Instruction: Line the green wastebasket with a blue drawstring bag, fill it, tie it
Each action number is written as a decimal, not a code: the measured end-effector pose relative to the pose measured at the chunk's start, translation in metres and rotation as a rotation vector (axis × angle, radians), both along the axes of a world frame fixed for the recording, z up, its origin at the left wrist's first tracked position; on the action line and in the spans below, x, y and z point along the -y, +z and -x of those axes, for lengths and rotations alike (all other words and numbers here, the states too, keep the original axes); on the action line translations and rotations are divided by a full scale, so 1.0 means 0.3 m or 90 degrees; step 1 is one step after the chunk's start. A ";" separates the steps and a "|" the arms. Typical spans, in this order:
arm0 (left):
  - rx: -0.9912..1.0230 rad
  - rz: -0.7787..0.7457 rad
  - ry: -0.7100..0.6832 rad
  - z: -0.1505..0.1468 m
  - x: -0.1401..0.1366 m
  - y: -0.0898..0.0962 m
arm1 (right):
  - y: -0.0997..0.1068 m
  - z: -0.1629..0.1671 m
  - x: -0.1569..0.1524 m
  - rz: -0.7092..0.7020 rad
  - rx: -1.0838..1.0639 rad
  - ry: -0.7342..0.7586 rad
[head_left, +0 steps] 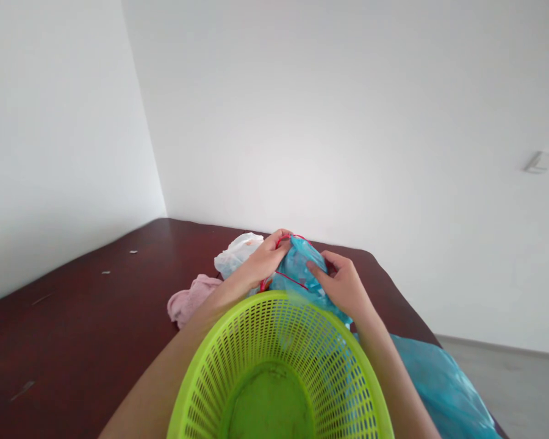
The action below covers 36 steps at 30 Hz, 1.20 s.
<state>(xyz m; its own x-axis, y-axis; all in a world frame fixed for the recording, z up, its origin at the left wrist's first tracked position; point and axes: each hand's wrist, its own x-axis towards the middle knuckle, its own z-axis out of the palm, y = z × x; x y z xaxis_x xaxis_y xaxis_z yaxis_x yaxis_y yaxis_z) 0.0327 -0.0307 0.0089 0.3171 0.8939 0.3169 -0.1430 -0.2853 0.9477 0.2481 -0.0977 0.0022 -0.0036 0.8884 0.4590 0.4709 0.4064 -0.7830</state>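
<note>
Beyond the basket's far rim, both hands are on a blue plastic bag (302, 259) with red drawstrings. My left hand (269, 253) grips its upper left edge, where a red string (293, 280) loops past the fingers. On the bag's right side, my right hand (343, 280) pinches the plastic between thumb and fingers. Whatever the bag contains cannot be made out. An open lime-green slotted basket (274, 396) stands between my forearms, its bottom bare. Its far rim covers the lower part of the bag.
A white plastic bag (238, 253) and a pink cloth (194, 299) lie left of my hands on the dark red tabletop (96, 329). Another blue plastic sheet or bag (443, 384) drapes over the right edge. White walls (324, 122) rise behind and left. Small scraps (133, 252) dot the surface.
</note>
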 end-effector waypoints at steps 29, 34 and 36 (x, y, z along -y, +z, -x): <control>-0.013 -0.167 0.322 0.336 -0.177 0.012 | -0.046 -0.063 -0.023 -0.055 0.279 -0.239; -0.182 -0.258 0.280 0.330 -0.163 0.015 | -0.023 -0.101 -0.031 -0.064 0.065 -0.159; -0.253 -0.269 0.249 0.334 -0.160 0.017 | -0.007 -0.107 -0.033 -0.026 -0.100 -0.074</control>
<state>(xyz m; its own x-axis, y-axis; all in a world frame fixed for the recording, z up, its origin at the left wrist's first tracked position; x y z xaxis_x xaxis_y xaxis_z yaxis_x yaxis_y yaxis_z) -0.0676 0.0172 0.0142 0.1608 0.7915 0.5896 0.3799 -0.6010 0.7032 0.2803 -0.0877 0.0002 0.1723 0.8595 0.4812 0.3892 0.3893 -0.8348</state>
